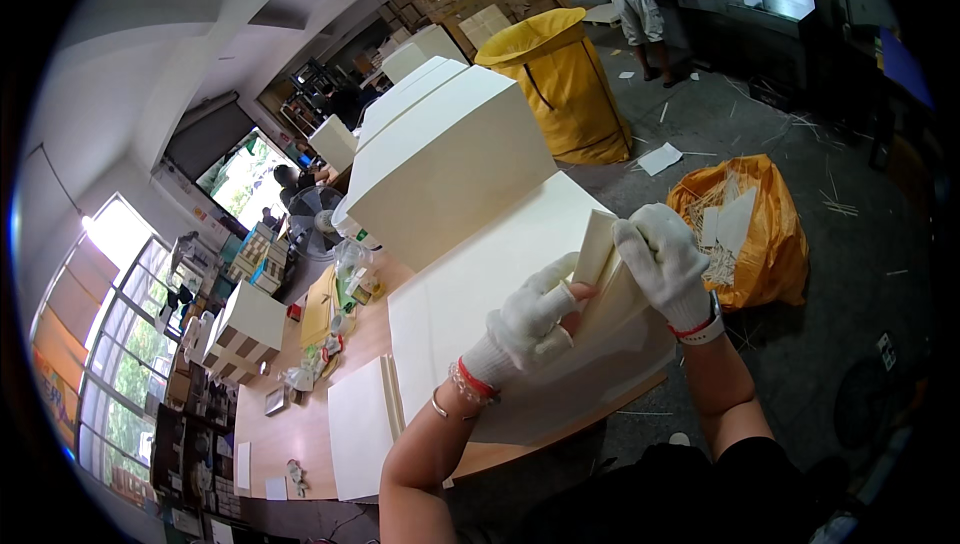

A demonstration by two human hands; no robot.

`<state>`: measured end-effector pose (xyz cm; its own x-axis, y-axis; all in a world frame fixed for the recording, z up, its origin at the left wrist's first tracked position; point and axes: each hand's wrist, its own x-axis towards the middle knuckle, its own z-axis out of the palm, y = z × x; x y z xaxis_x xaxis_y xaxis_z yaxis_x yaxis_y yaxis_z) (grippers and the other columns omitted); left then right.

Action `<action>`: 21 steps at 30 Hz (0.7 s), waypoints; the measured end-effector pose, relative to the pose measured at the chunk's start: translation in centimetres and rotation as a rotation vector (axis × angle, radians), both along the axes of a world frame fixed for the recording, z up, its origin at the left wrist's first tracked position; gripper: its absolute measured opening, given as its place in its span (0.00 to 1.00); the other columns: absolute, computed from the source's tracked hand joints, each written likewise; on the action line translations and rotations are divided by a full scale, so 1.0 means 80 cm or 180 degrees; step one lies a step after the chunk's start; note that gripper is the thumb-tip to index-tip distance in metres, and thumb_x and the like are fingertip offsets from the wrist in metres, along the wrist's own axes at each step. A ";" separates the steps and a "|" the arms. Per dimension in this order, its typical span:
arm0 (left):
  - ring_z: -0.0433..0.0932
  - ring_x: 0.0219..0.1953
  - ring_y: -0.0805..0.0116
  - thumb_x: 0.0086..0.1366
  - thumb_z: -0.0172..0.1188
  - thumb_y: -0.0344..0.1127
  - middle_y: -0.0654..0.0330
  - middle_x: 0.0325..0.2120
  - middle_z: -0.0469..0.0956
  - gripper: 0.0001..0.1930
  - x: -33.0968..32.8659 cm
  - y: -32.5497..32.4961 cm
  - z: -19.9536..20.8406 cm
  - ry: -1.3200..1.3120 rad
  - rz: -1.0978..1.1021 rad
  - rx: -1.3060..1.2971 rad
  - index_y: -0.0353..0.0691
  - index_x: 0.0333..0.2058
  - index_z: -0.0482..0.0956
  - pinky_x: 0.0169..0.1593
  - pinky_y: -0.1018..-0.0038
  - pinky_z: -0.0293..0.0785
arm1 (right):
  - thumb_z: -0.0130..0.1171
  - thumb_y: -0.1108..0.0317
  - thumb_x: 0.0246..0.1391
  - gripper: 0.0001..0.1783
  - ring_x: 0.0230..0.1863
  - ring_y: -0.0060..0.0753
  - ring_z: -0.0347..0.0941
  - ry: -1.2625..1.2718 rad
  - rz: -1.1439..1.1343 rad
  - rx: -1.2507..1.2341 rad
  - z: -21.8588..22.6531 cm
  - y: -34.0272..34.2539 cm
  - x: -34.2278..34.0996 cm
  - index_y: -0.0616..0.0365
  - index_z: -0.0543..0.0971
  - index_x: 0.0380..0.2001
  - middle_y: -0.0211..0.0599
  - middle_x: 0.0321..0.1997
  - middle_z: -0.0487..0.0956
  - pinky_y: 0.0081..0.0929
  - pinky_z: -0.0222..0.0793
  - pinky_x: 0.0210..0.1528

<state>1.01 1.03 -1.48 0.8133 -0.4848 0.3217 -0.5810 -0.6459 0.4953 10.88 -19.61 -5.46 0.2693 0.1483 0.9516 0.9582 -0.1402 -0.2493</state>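
Reckoned like a clock around the cream folded card, the wooden table (285, 439) runs out toward eight, the tall white stack (440, 169) stands at ten, and the broad white sheet (470, 274) spreads from nine to ten, a good flat backing to work over. The gloved right hand (660, 254), at three, pinches the card between thumb and fingers; the gloved left hand (530, 316), between seven and eight, is curled against its lower edge, though whether it truly pinches I cannot tell. The cream folded card (597, 244) itself is tilted between the hands. I would hold it lightly with the right, keep its edges even, and let the left's bare fingertips (582, 291) feel along the edge, since gloves dull touch and hard pressure could dent it.
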 end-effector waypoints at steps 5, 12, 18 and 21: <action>0.78 0.51 0.51 0.49 0.74 0.25 0.41 0.60 0.67 0.27 -0.001 -0.009 -0.009 -0.0430 0.0369 -0.0112 0.41 0.51 0.77 0.52 0.66 0.75 | 0.59 0.79 0.52 0.08 0.29 0.41 0.68 -0.0064 -0.0015 0.0057 -0.002 0.000 0.004 0.66 0.76 0.38 0.39 0.29 0.70 0.35 0.67 0.30; 0.79 0.49 0.49 0.49 0.73 0.23 0.40 0.61 0.66 0.26 -0.003 -0.010 0.000 -0.0528 0.0239 0.0154 0.40 0.49 0.78 0.51 0.66 0.75 | 0.60 0.78 0.53 0.08 0.29 0.40 0.68 0.0414 0.0258 0.0082 0.004 -0.004 -0.001 0.67 0.76 0.37 0.39 0.28 0.69 0.34 0.66 0.29; 0.78 0.50 0.48 0.49 0.70 0.20 0.39 0.61 0.66 0.23 -0.004 -0.019 0.006 -0.0440 0.0212 -0.0175 0.37 0.46 0.79 0.51 0.66 0.74 | 0.60 0.79 0.52 0.08 0.29 0.40 0.69 -0.0057 -0.0049 0.0049 -0.005 -0.001 0.006 0.67 0.76 0.37 0.39 0.28 0.69 0.35 0.67 0.30; 0.78 0.50 0.49 0.49 0.69 0.19 0.39 0.61 0.66 0.22 -0.002 -0.011 -0.008 -0.0629 0.0341 -0.0109 0.35 0.45 0.79 0.50 0.66 0.75 | 0.60 0.79 0.51 0.10 0.29 0.40 0.69 -0.0272 -0.0230 0.0058 -0.004 0.001 0.004 0.66 0.76 0.38 0.39 0.29 0.69 0.34 0.68 0.31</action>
